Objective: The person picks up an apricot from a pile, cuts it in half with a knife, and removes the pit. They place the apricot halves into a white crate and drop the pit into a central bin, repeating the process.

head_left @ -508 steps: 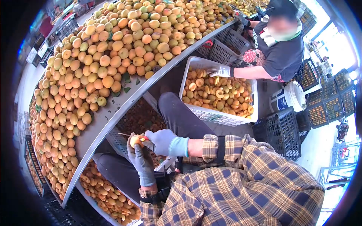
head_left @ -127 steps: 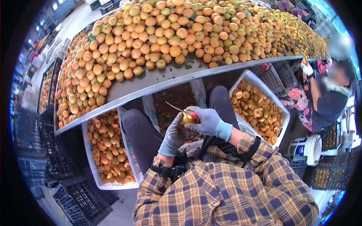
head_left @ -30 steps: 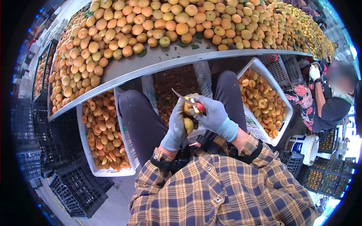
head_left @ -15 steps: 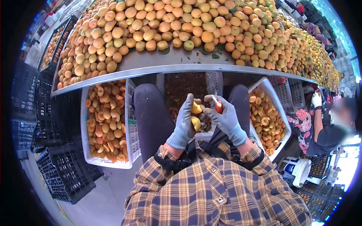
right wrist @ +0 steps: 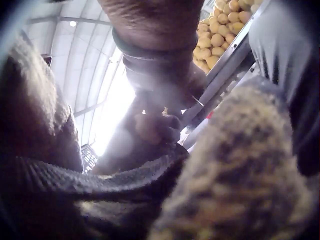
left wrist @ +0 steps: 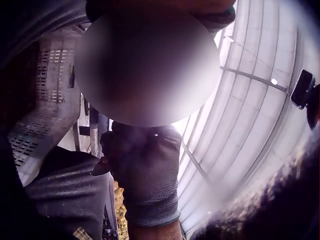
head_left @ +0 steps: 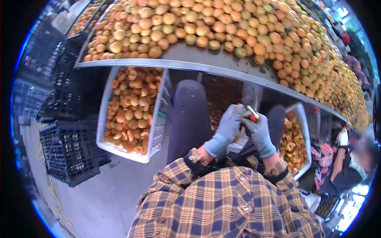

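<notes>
My right hand [head_left: 260, 135], in a grey glove, grips a small knife with a red handle [head_left: 254, 118], its blade pointing up and left. Close beside it, my gloved left hand [head_left: 228, 129] is curled round a yellowish apricot piece [head_left: 238, 137], which its fingers mostly hide. Both hands are over my lap, above a crate of dark orange-brown scraps [head_left: 222, 97]. In the left wrist view a dark gloved hand [left wrist: 150, 175] appears below a blurred patch; what it holds is unclear. The right wrist view is dim, with the fingers hardly readable.
Whole apricots [head_left: 190, 29] are heaped on a metal table with a raised edge [head_left: 206, 69]. Crates of apricot halves stand left [head_left: 158, 119] and right [head_left: 305, 146] of my legs. Black crates [head_left: 69, 152] are on the floor at left. Another person sits at far right.
The head view has swung, so the hands and crates appear further right. The left hand has turned, and the two yellow pieces that showed in its palm are now mostly hidden. The knife remains in the right hand.
</notes>
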The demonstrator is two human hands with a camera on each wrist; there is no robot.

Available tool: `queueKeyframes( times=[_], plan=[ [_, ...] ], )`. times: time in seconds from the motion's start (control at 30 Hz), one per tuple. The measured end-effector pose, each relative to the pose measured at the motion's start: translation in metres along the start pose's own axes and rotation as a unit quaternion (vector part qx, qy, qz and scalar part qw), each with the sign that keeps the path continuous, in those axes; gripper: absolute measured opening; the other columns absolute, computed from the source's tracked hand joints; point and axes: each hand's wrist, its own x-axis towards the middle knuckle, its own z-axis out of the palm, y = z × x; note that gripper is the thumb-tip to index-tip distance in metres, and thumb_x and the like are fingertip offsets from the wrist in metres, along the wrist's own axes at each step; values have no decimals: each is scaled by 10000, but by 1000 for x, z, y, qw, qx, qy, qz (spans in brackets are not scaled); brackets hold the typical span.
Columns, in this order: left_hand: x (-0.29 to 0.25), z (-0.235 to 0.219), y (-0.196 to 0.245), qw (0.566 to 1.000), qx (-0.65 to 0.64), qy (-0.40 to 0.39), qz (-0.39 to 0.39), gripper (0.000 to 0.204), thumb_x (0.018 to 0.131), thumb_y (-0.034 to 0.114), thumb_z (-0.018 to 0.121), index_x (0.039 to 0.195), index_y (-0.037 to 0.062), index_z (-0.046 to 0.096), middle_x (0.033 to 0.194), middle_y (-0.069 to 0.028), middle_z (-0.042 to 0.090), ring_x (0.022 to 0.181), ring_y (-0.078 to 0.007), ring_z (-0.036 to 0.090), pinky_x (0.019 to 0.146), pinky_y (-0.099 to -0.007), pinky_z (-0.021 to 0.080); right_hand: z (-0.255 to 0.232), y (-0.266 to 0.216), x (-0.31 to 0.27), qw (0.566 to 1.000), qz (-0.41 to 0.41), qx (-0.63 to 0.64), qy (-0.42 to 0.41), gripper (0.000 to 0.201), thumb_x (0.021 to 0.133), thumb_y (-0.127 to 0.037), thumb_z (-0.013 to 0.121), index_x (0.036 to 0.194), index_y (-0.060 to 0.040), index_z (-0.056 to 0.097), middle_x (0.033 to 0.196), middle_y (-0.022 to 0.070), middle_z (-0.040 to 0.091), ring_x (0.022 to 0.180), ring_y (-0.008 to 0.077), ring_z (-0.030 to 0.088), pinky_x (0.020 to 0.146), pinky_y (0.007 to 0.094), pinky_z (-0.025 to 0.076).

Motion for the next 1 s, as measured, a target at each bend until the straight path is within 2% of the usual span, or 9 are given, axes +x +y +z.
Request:
queueKeyframes(
  times=[0.13, 0.27, 0.33, 0.47, 0.53, 0.7, 0.77, 0.87, 1.0],
  plan=[
    [-2, -17, 40, 899, -311, -65, -302, 445, 941, 520, 412, 967, 97, 549, 775, -16, 556, 652, -116, 515, 579, -285, 452, -4, -16, 4, 972, 118, 203, -21, 92, 844, -83, 634, 893, -6, 627, 740, -34, 588, 671, 21, 509, 602, 189, 426],
    [7, -21, 29, 848, -434, 23, -304, 464, 938, 511, 410, 1010, 71, 534, 785, -67, 560, 660, -209, 540, 630, -350, 502, -9, 2, 8, 997, -26, -19, 65, 136, 881, -151, 634, 910, -19, 623, 717, -37, 566, 667, 15, 507, 571, 192, 421],
    [9, -16, 33, 853, -396, 159, -300, 410, 936, 464, 455, 1009, 68, 536, 822, -89, 575, 737, -251, 573, 692, -390, 515, 7, -23, -7, 997, -70, -37, 15, 234, 852, -175, 679, 1006, -11, 615, 874, 38, 655, 778, 77, 593, 703, 238, 491],
    [8, -17, 19, 859, -408, 125, -282, 386, 936, 427, 479, 1063, 66, 528, 878, -104, 591, 822, -265, 595, 758, -415, 517, 15, -21, -10, 966, -162, -197, 39, 384, 805, -182, 716, 1127, -24, 582, 937, 109, 661, 830, 111, 618, 749, 262, 501],
    [5, -9, 34, 855, -402, 124, -302, 379, 939, 415, 482, 1087, 69, 524, 889, -94, 594, 831, -244, 597, 768, -404, 518, 7, -1, -7, 993, -80, -73, 52, 336, 799, -165, 720, 1083, -21, 614, 888, 95, 667, 801, 105, 616, 727, 266, 501],
    [4, -12, 21, 868, -415, 99, -253, 302, 890, 298, 599, 1128, 128, 522, 901, -56, 586, 834, -193, 594, 741, -381, 527, 19, 10, -2, 974, -141, -119, 130, 207, 812, -138, 708, 976, -16, 677, 825, 46, 676, 734, 100, 602, 674, 253, 497],
    [4, -14, 33, 942, -286, 117, -134, 365, 888, 163, 610, 1215, 111, 458, 952, -39, 552, 796, -148, 594, 688, -273, 523, 30, 7, 5, 969, -184, -114, 122, 201, 816, -156, 709, 972, -31, 684, 809, 50, 667, 714, 104, 606, 650, 258, 491],
    [0, -37, 50, 978, -176, 109, -30, 402, 883, 148, 619, 1239, 93, 442, 993, -54, 534, 757, -126, 610, 632, -258, 530, 46, -8, 13, 920, -305, -245, 37, 82, 795, -92, 686, 840, -48, 633, 703, 75, 609, 605, 149, 584, 560, 292, 457],
    [-4, -119, 106, 961, -133, 232, 72, 357, 870, 49, 585, 1206, 91, 471, 1001, -59, 519, 695, -135, 609, 595, -254, 530, 50, -6, 17, 946, -257, -197, -38, 86, 800, -28, 670, 838, -19, 593, 699, 6, 582, 639, 64, 512, 596, 227, 432]
  ],
)
